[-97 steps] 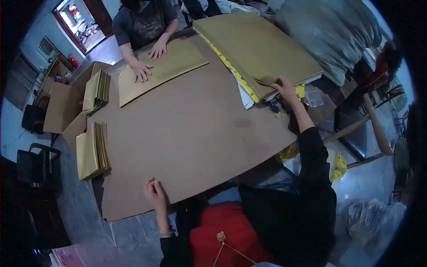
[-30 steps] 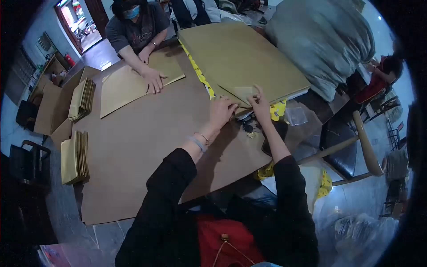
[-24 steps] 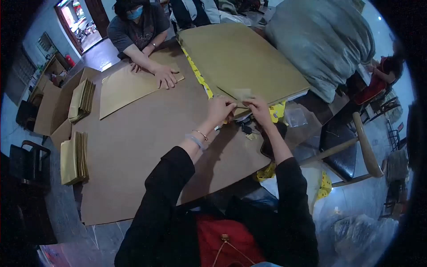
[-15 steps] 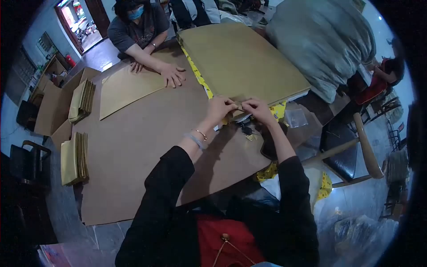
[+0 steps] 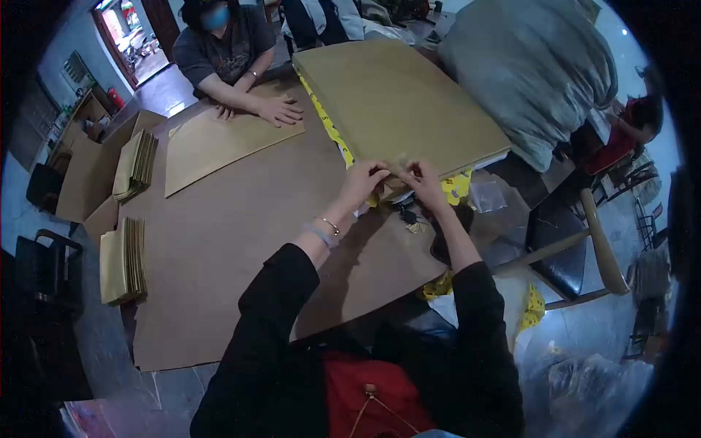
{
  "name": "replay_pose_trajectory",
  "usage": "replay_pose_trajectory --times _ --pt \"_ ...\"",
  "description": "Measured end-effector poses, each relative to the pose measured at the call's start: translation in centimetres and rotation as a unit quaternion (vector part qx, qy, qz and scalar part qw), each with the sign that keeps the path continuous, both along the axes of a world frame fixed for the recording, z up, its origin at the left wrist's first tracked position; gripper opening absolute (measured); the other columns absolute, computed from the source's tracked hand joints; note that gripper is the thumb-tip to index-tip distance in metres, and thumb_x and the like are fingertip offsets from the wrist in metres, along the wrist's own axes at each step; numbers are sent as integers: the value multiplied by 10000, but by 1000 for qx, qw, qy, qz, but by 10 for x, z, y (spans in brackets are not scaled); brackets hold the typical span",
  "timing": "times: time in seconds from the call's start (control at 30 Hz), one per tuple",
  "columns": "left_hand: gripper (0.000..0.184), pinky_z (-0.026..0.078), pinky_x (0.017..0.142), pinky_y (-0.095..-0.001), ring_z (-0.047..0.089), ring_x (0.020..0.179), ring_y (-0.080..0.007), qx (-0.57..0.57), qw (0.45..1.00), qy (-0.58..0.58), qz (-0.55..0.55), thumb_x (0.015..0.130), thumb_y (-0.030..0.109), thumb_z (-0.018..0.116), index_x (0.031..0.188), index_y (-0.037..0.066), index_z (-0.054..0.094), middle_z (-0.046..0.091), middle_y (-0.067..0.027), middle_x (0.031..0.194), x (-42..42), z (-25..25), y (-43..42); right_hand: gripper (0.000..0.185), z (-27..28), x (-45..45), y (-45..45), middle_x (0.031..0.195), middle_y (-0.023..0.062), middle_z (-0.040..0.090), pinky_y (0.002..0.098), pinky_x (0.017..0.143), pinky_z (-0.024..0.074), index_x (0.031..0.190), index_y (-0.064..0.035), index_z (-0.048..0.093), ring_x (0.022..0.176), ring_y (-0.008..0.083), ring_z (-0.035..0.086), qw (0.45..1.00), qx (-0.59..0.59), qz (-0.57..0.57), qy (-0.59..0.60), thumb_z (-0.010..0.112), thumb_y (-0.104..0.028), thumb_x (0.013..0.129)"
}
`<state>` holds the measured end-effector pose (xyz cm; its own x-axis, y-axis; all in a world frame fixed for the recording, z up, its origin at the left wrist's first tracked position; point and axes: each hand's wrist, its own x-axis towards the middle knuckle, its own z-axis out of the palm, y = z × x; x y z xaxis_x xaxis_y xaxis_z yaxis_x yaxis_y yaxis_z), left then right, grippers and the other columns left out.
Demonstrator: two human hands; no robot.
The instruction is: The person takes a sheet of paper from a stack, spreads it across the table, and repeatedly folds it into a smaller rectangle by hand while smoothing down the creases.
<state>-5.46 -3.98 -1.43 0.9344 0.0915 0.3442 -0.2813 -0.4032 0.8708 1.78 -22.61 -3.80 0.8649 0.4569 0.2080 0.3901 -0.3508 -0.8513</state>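
Observation:
A thick stack of brown paper sheets [image 5: 401,102] lies on the table, its near corner between my two hands. My left hand [image 5: 360,182] is closed in a pinch at that corner, thumb and index finger on the edge of a brown paper sheet. Opposite it, my right hand [image 5: 426,184] also pinches the lifted, crumpled-looking corner. The exact number of sheets in my fingers is too small to make out. Yellow printed wrapping [image 5: 457,188] shows under the stack. Just below my hands lies a small bunch of black keys [image 5: 410,215].
Across the table a co-worker [image 5: 226,58] presses hands on a large brown sheet [image 5: 219,150]. Folded brown bundles [image 5: 123,261] line the left edge beside an open carton [image 5: 80,179]. A big grey-green sack [image 5: 522,73] and a wooden-armed chair [image 5: 558,248] stand at the right.
My hands have shifted slightly at the stack's corner, the right one turning more upright. The co-worker's outstretched hand has moved back onto the large sheet.

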Motion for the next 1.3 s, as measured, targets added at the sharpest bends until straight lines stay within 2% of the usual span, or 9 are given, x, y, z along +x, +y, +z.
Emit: replay_pose_trajectory --times 0.1,0.33,0.5,0.53,0.8,1.07,1.17,1.2,1.3 --pt "142 475 712 -362 606 802 -298 52 996 -55 42 792 169 632 865 52 666 643 -123 829 0 12 -8 619 22 -26 6 1021 128 552 319 854 445 1295 -56 384 918 213 537 996 66 -30 -58 698 -218 786" --pt "261 436 784 -404 531 937 -337 115 956 -217 162 786 152 642 1022 59 579 563 -133 1008 -10 10 -20 218 1 -12 0 1015 145 611 344 816 450 1021 -30 635 953 311 567 969 -22 7 -246 593 -84 814" --pt "275 408 878 -419 511 1060 -315 231 961 -124 89 851 225 557 1083 79 562 566 -108 1112 -44 -7 -17 103 30 -14 7 807 181 600 442 643 436 887 -41 624 744 382 558 922 -56 -49 -381 579 -66 799" --pt "330 394 925 -421 468 1170 -276 316 948 -46 -16 854 250 543 1142 90 540 524 -82 1224 -44 -5 -11 103 36 -10 9 821 197 597 449 649 436 910 -40 601 740 394 556 921 -77 -82 -373 555 -99 839" --pt "460 391 952 -401 394 1253 -265 330 940 -82 -15 781 148 598 1221 77 485 435 -90 1341 -41 -33 -13 214 101 40 14 819 210 600 424 623 452 1064 -2 567 734 378 569 859 -64 -184 -473 522 -83 871" --pt "517 421 938 -399 447 1169 -345 187 978 -82 -44 806 121 591 1278 -1 420 470 -182 1263 -63 -10 -10 267 152 -21 59 842 88 637 383 657 487 1034 -84 599 749 284 613 751 -55 -108 -649 556 -13 780" --pt "524 433 907 -397 485 1126 -329 108 989 50 -82 859 161 577 1304 -36 383 491 -181 1250 -74 7 -14 231 151 -70 85 862 142 635 384 623 490 1001 -86 614 734 326 610 820 -140 -78 -549 602 -51 773" --pt "476 431 872 -418 521 1073 -345 1 993 110 -51 873 183 545 1274 -31 402 550 -196 1134 -66 -15 -17 286 148 -92 103 831 103 640 394 577 482 1048 -174 607 699 293 617 822 -98 -83 -555 579 -83 778" --pt "467 408 911 -410 491 1104 -318 -269 956 101 -67 895 182 514 1298 -5 371 505 -173 1193 -94 -27 -12 242 149 -150 148 779 130 628 418 558 474 1036 -157 606 653 334 605 876 29 -3 -481 580 -123 798"
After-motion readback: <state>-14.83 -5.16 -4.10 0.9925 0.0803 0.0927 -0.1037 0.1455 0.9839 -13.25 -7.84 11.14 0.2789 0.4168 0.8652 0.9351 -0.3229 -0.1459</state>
